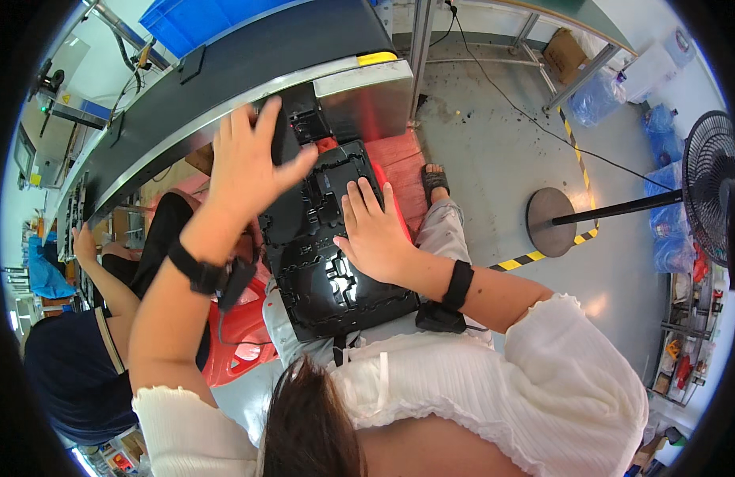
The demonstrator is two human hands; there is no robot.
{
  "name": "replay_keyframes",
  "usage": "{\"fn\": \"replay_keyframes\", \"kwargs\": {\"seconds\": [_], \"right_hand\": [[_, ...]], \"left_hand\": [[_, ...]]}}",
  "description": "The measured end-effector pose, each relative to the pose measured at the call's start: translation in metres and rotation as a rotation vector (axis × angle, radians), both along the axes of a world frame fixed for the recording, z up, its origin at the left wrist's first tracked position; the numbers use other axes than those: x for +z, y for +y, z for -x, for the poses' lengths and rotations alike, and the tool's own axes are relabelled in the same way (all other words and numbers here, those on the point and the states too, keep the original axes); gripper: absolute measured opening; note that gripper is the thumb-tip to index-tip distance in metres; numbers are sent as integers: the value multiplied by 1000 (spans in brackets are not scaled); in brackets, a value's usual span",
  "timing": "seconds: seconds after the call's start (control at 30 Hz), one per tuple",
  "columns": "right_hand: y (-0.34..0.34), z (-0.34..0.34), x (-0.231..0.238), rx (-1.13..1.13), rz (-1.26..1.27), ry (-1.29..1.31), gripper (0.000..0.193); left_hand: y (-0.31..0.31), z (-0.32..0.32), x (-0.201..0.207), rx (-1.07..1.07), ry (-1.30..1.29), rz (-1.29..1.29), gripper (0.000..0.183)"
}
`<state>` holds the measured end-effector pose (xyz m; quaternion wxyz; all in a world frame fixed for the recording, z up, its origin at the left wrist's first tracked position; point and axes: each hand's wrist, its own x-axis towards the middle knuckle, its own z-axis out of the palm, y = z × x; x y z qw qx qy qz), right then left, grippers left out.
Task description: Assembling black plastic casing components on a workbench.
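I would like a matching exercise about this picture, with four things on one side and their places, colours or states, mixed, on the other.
Things:
1. Tray
2. Right hand
3. Fan
4. Crate

Descriptions:
A. Black, at the far right of the picture
B. Blue, at the top of the picture
C. Bare, palm down over item 1
D. Black, near the middle of the picture

Right pairs: 1-D, 2-C, 3-A, 4-B

Right hand (pixel 377 238) over black tray (pixel 312 298); left hand (pixel 252 171) spread.
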<state>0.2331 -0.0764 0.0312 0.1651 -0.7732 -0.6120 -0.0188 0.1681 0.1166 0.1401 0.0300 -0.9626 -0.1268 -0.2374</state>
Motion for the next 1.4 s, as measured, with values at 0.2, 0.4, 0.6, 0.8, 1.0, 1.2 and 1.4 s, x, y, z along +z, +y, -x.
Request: {"fn": "replay_keyframes", "kwargs": {"seconds": [0.2,0.4,0.6,0.8,1.0,1.2,1.4], "right_hand": [[-1,-7,12,76,53,68,53],[21,-44,72,273,114,428,43],[102,-118,164,452,-310,76,31],[222,-170,210,166,-132,-167,49],[260,-206,182,12,72,-230,69],[250,-251,183,-24,323,-145,60],[180,-224,173,67,-366,-79,50]], "left_hand": [[-27,52,-58,232,296,188,75],[-44,72,-106,81,148,269,65],[-42,77,-109,86,254,276,64],[-46,66,-100,157,305,330,70],[-18,67,-43,18,402,391,60],[153,26,23,1,-242,-32,34],[310,-47,2,160,25,-292,55]]}}
